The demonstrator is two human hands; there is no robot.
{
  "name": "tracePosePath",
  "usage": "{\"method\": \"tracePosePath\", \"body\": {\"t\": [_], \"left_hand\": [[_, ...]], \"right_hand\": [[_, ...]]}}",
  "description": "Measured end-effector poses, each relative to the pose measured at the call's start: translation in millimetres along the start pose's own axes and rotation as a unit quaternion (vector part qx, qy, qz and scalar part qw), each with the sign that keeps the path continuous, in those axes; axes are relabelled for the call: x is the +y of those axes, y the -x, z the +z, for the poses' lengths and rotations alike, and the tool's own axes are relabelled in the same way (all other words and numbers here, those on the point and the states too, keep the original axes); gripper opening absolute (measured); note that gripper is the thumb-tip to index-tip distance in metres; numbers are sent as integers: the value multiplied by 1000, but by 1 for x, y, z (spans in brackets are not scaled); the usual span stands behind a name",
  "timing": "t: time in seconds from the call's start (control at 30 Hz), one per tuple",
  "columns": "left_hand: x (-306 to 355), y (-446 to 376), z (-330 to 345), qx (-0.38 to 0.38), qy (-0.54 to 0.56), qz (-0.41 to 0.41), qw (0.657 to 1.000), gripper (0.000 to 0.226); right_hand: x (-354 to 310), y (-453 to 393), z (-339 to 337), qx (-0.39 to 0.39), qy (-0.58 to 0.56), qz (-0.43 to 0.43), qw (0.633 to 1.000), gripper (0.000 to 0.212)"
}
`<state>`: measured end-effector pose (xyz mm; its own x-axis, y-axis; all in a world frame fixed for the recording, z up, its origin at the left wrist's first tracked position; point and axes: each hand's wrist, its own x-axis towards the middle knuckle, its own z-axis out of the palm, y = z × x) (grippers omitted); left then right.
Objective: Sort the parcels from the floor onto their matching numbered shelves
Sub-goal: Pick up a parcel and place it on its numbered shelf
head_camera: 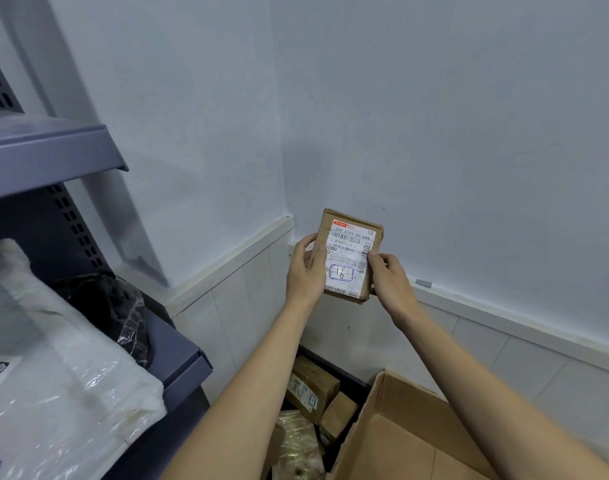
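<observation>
I hold a small brown cardboard parcel (350, 252) upright in front of the white wall corner, at arm's length. Its white shipping label faces me, with a handwritten "16" in a blue box near the bottom. My left hand (306, 268) grips the parcel's left edge, thumb on the label. My right hand (388, 275) pinches its right edge. More brown parcels (311, 388) lie on the floor below my arms. A grey metal shelf unit (50, 150) stands at the left.
On the lower shelf (185, 362) lie a white plastic-wrapped parcel (71, 375) and a black bagged one (119, 306). An open cardboard box (400, 431) stands at the bottom right. A crinkled clear-wrapped parcel (296, 445) lies on the floor.
</observation>
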<state>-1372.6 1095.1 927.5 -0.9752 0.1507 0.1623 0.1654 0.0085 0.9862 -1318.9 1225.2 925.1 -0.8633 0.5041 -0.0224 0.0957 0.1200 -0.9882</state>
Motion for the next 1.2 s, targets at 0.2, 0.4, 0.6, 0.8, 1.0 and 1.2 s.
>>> {"method": "tracePosePath", "body": {"t": [0.2,0.4,0.6,0.8,1.0,1.2], "left_hand": [[-5,2,-5,-8,-1,-6,1000,23],[-11,4,-6,-18,-14,-18,1000,29],[-25,-3,-4,-8,-55,-26,998,27],[-27,-7,-1,-13,-74,0,997,31],[-26,-10,1,-23,-81,-12,996,35],[-33,-9,7,17,-86,-23,996,29]], "right_hand": [[6,2,0,7,26,-5,1000,48],[15,3,0,11,20,-3,1000,49],[16,0,2,19,24,-7,1000,47],[13,-9,3,25,22,-18,999,51],[12,-12,1,14,26,-21,999,58],[18,-13,1,31,46,-38,998,50]]}}
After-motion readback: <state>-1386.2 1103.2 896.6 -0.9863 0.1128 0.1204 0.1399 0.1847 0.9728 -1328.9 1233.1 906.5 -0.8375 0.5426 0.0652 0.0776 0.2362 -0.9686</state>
